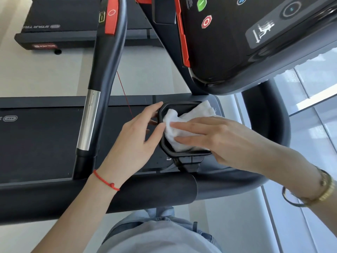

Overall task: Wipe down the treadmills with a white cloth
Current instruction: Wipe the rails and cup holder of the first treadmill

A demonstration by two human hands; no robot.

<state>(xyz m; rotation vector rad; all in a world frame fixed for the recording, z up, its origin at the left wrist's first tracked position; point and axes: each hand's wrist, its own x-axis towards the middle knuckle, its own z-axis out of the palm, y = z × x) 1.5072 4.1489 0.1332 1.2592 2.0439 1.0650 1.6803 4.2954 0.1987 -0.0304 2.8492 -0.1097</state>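
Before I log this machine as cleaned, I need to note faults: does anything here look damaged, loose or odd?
Nothing looks damaged. The right hand presses the white cloth into the black tray, whose rim the left hand steadies. A thin red cord hangs slack from the console, not visibly broken.

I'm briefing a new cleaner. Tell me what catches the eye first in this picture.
First, the white cloth at centre, pressed into a black holder tray by the right hand's flat fingers while the left hand grips the tray's left rim. Next, the glossy black console at upper right, with its red stop button and green button.
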